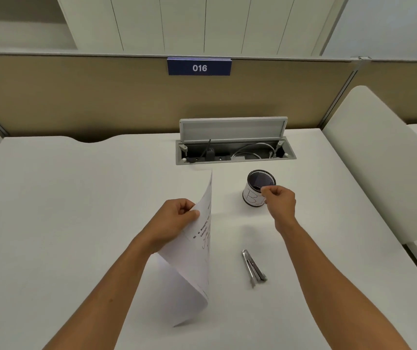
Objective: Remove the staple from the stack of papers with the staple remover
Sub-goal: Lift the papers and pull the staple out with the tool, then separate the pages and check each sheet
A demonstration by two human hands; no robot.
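My left hand (pixel 177 218) grips the stack of papers (pixel 194 261) by its edge and holds it up off the white desk, curled and nearly on edge. My right hand (pixel 279 200) hovers at the rim of a small mesh pen cup (pixel 252 195), thumb and forefinger pinched together; whether anything tiny sits between them is too small to tell. The metal staple remover (pixel 252 267) lies flat on the desk near me, between my two forearms and right of the papers. No hand touches it. No staple is visible.
An open cable box (pixel 235 150) with its lid raised and wires inside is set into the desk behind the cup. A tan partition with a blue "016" sign (pixel 199 66) closes the back. A white side panel (pixel 379 157) stands at the right.
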